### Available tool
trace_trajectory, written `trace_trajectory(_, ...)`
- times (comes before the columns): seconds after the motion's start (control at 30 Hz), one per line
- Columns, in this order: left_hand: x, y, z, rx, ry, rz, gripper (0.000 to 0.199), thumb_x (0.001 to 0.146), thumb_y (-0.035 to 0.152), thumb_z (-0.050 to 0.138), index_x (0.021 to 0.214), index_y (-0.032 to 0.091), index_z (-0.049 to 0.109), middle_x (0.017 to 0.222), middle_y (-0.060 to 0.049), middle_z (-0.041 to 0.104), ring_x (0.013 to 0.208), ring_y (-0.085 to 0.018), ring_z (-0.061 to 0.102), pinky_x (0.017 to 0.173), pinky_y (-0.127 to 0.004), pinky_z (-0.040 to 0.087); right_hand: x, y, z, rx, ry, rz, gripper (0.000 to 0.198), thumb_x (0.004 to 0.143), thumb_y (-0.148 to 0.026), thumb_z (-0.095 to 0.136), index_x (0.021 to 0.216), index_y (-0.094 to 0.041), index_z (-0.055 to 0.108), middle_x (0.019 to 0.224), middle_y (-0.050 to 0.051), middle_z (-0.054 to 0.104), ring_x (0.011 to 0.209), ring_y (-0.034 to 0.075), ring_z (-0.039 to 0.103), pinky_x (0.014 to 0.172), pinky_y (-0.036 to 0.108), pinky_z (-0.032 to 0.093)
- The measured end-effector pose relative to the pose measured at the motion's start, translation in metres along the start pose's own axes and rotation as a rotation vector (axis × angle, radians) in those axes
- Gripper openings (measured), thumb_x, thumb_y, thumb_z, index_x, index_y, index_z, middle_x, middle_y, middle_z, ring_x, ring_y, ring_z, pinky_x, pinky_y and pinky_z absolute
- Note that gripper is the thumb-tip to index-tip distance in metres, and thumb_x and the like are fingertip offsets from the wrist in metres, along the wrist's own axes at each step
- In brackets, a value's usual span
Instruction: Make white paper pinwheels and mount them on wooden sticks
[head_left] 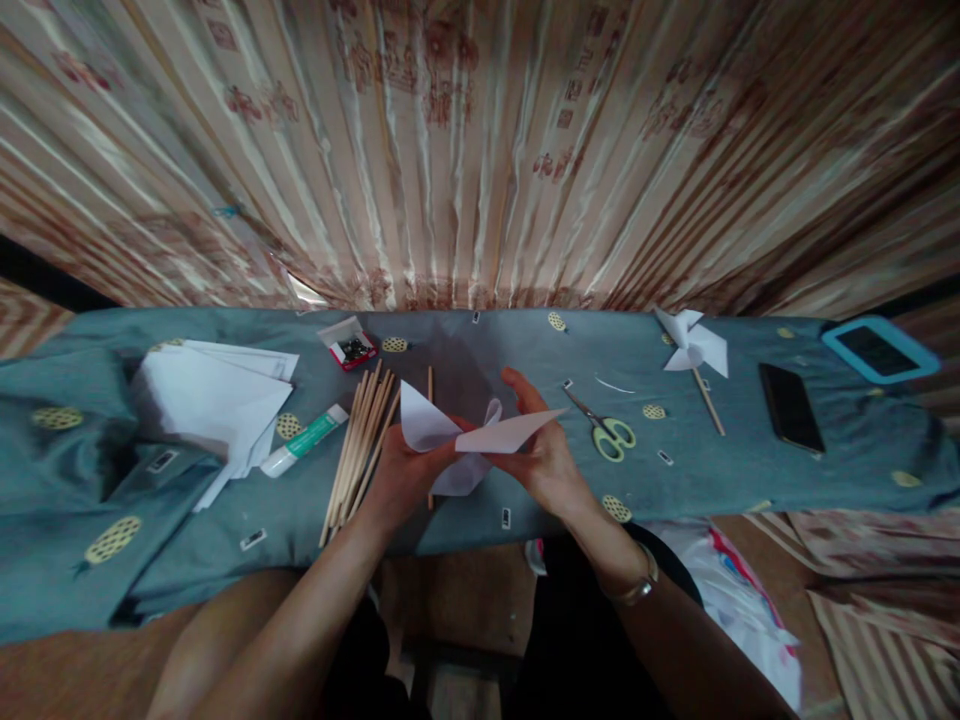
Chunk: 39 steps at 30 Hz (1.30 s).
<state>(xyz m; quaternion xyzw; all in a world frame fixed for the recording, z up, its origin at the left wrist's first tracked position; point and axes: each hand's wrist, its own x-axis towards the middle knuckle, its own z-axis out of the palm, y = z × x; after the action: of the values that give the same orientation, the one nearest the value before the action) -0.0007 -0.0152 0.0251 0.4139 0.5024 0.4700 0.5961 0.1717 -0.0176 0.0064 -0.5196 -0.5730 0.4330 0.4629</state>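
Note:
A white paper pinwheel (pixel 480 445) with curled blades is held between both hands above the middle of the cloth. My left hand (pixel 412 462) grips its left side, the thumb near its centre. My right hand (pixel 541 455) pinches the right side, with one finger stretched upward. The paper hides some of the fingertips. A single wooden stick (pixel 431 385) lies beneath, partly covered by the paper and my left hand. Several wooden sticks (pixel 358 445) lie in a bundle left of my left hand. Scissors (pixel 611 435) with pale green handles lie right of my right hand.
Paper sheets (pixel 217 390), a glue stick (pixel 304 440) and an open red box of small dark pins (pixel 351 346) lie left. On the right are a pinwheel on a stick (pixel 694 345), a phone (pixel 791 408) and a blue-framed tablet (pixel 879 350). A curtain (pixel 480 180) hangs behind.

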Motion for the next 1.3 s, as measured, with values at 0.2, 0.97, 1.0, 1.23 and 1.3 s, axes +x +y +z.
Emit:
trace_trajectory(0.2, -0.002, 0.007, 0.002, 0.015, -0.044, -0.025, 0.04, 0.048, 0.045, 0.09, 0.065, 0.016, 0.068, 0.059, -0.005, 0.069, 0.063, -0.022, 0.068, 0.063, -0.031, 0.058, 0.0, -0.007, -0.007, 0.07, -0.123, -0.033, 0.081, 0.064, -0.02, 0.082, 0.138, -0.03, 0.05, 0.138, 0.007, 0.06, 0.131, 0.027, 0.053, 0.11, 0.048, 0.044)
trace_trajectory(0.97, -0.006, 0.002, 0.002, 0.039, 0.016, 0.04, 0.033, 0.055, 0.043, 0.086, 0.064, 0.015, 0.072, 0.068, -0.008, 0.075, 0.066, -0.022, 0.07, 0.064, -0.029, 0.057, -0.01, -0.018, -0.003, 0.07, -0.09, 0.021, 0.062, 0.069, -0.022, 0.081, 0.126, -0.026, 0.057, 0.093, 0.003, 0.076, 0.079, 0.022, 0.07, 0.067, 0.032, 0.053)
trace_trajectory(1.0, -0.006, 0.001, 0.003, 0.043, 0.026, 0.046, 0.032, 0.057, 0.043, 0.085, 0.065, 0.015, 0.072, 0.068, -0.008, 0.075, 0.066, -0.022, 0.07, 0.065, -0.029, 0.057, -0.011, -0.017, -0.003, 0.049, -0.087, 0.008, 0.062, 0.07, -0.02, 0.08, 0.127, -0.027, 0.056, 0.094, 0.003, 0.076, 0.08, 0.022, 0.07, 0.067, 0.033, 0.053)
trace_trajectory(1.23, -0.008, 0.0, 0.003, 0.061, 0.102, 0.054, 0.03, 0.056, 0.041, 0.084, 0.066, 0.015, 0.073, 0.064, -0.006, 0.074, 0.064, -0.021, 0.07, 0.059, -0.027, 0.056, -0.015, -0.012, 0.001, -0.023, -0.073, -0.073, 0.062, 0.073, -0.014, 0.074, 0.13, -0.028, 0.054, 0.101, 0.003, 0.075, 0.088, 0.024, 0.07, 0.072, 0.036, 0.054)
trace_trajectory(1.3, -0.008, 0.0, 0.002, 0.062, 0.113, 0.061, 0.028, 0.056, 0.039, 0.084, 0.065, 0.015, 0.072, 0.063, -0.005, 0.073, 0.062, -0.019, 0.069, 0.058, -0.026, 0.055, -0.015, -0.013, 0.001, -0.058, -0.068, -0.094, 0.063, 0.073, -0.013, 0.073, 0.13, -0.029, 0.054, 0.101, 0.003, 0.075, 0.092, 0.025, 0.07, 0.08, 0.039, 0.054)
